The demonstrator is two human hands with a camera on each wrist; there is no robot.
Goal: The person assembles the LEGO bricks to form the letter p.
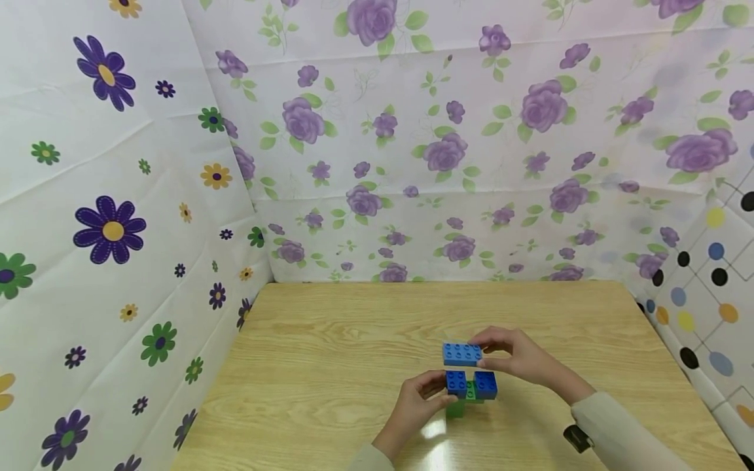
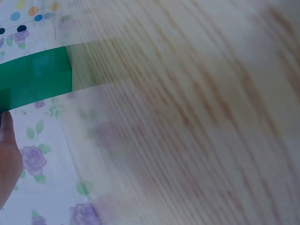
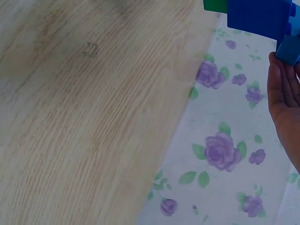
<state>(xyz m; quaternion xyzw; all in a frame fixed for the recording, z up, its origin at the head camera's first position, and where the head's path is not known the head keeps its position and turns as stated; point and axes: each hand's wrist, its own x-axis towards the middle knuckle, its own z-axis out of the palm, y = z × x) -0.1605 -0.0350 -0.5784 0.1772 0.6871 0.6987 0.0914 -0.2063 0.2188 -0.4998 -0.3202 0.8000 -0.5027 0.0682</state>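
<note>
A small structure of toy building bricks stands on the table, with green bricks (image 1: pixel 455 409) below and two dark blue bricks (image 1: pixel 485 384) on top, set apart with green studs between them. My left hand (image 1: pixel 419 404) grips its left side at the left dark blue brick (image 1: pixel 456 384). In the left wrist view, green bricks (image 2: pixel 49 75) stand at the left edge above a finger. My right hand (image 1: pixel 514 356) pinches the right end of a lighter blue eight-stud brick (image 1: pixel 459 354), just beyond the structure in the head view. The right wrist view shows this brick (image 3: pixel 288 50) at the fingertips.
The wooden table (image 1: pixel 318 347) extends on all sides of the bricks. Flowered sheeting (image 1: pixel 412 163) hangs behind it, with daisy-patterned sheeting (image 1: pixel 147 275) on the left and dotted sheeting (image 1: pixel 707 294) on the right. A dark object (image 1: pixel 578 438) is at the right cuff.
</note>
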